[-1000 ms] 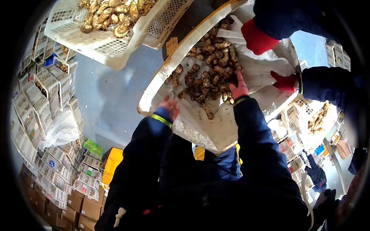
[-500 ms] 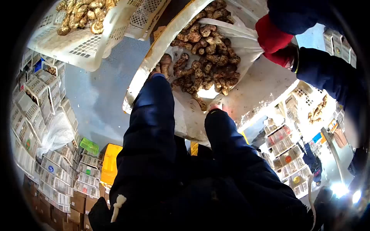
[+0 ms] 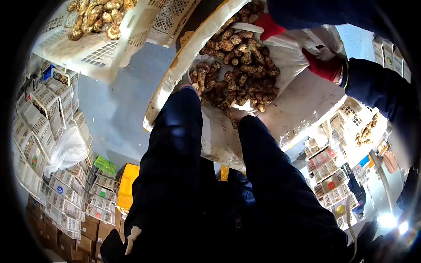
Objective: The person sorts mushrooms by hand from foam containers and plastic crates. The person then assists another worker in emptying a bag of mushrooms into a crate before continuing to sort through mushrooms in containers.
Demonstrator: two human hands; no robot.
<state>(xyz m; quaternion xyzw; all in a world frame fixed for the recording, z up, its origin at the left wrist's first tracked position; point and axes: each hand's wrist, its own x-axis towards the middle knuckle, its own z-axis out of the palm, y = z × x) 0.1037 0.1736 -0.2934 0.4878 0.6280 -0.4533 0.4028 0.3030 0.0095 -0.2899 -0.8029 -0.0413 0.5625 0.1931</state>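
A pile of brown, soil-coated mushrooms (image 3: 237,83) lies on white plastic sheeting in a large white-lined tub (image 3: 169,70). My left hand (image 3: 194,82) is at the pile's left edge, beside several mushrooms. Its sleeve and the mushrooms cover most of it, so I cannot make out its fingers. Along the pile's lower edge, close to a mushroom, is my right hand (image 3: 238,115). Only a sliver of it shows past the dark sleeve (image 3: 258,136), and its fingers are hidden.
Across the tub, a co-worker's red-gloved hands (image 3: 323,66) are at the white plastic bag (image 3: 287,52). A white perforated crate (image 3: 103,59) with paler mushrooms (image 3: 96,17) stands at upper left. Stacked crates (image 3: 66,193) line the left side, near a yellow box (image 3: 127,186).
One red-gloved hand of the co-worker has moved left along the bag, towards the top of the pile. My left hand has shifted slightly right, and the right one has moved up slightly.
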